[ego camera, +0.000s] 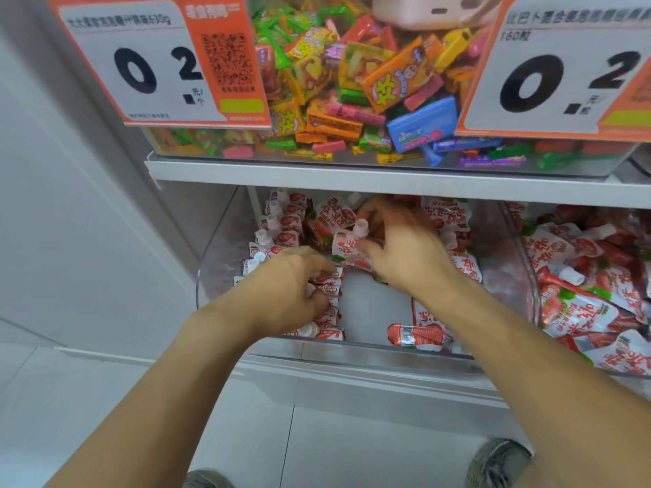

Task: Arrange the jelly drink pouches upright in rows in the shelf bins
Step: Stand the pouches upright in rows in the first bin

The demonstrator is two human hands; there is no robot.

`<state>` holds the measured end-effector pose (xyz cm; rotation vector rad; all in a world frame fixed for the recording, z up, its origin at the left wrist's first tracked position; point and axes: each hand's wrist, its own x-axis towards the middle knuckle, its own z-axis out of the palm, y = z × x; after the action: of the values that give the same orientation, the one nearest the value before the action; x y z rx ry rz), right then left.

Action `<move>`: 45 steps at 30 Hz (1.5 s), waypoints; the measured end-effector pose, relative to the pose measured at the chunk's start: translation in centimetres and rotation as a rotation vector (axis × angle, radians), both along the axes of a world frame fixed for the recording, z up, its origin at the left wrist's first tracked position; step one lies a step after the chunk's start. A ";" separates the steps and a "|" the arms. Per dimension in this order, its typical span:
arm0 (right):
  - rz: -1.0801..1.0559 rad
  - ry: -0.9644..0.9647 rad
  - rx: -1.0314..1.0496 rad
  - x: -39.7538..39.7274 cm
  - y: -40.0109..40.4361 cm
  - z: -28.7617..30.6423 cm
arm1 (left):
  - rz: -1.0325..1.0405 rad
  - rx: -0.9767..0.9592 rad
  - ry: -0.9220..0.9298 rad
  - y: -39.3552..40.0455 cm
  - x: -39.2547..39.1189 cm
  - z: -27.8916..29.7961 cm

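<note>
At frame centre, the right hand (398,248) pinches a strawberry jelly pouch (348,246) over the clear bin (352,346). The left hand (292,283), fingers curled, steadies the upright row (278,227) at the bin's left. Seating the pouch carelessly could topple that row.

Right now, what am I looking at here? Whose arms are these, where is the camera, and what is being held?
No machine here: a person wears one camera on the head, looking down at their own bare arms. They stand at a shop shelf. The right hand pinches a jelly drink pouch with a white cap over the clear lower bin. The left hand rests on a row of pouches standing upright along the bin's left side. More pouches lie loose in the neighbouring bin. Above, the upper bin holds mixed candy, behind two orange price signs.
</note>
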<state>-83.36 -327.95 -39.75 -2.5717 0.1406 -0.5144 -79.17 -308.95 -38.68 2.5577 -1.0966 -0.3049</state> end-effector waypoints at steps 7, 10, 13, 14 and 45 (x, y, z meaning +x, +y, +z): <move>0.145 0.289 0.199 2.2 1.1 -2.0 | 0.084 -0.128 -0.103 1.6 -1.6 0.3; 0.179 0.383 0.222 2.6 1.0 -2.1 | 0.089 -0.156 -0.091 1.9 -1.8 0.0; 0.231 0.415 0.246 2.5 1.0 -1.0 | 0.107 -0.173 -0.081 1.9 -1.6 -0.1; 0.251 0.450 0.217 2.5 1.2 -0.5 | 0.107 -0.180 -0.069 1.8 -1.6 -0.1; 0.198 0.365 -0.031 5.1 1.3 -0.1 | 0.090 -0.127 -0.002 0.8 -1.1 0.0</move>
<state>-78.29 -326.63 -39.83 -2.6482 0.0026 0.0285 -80.30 -308.11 -38.67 2.4865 -0.9656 -0.2039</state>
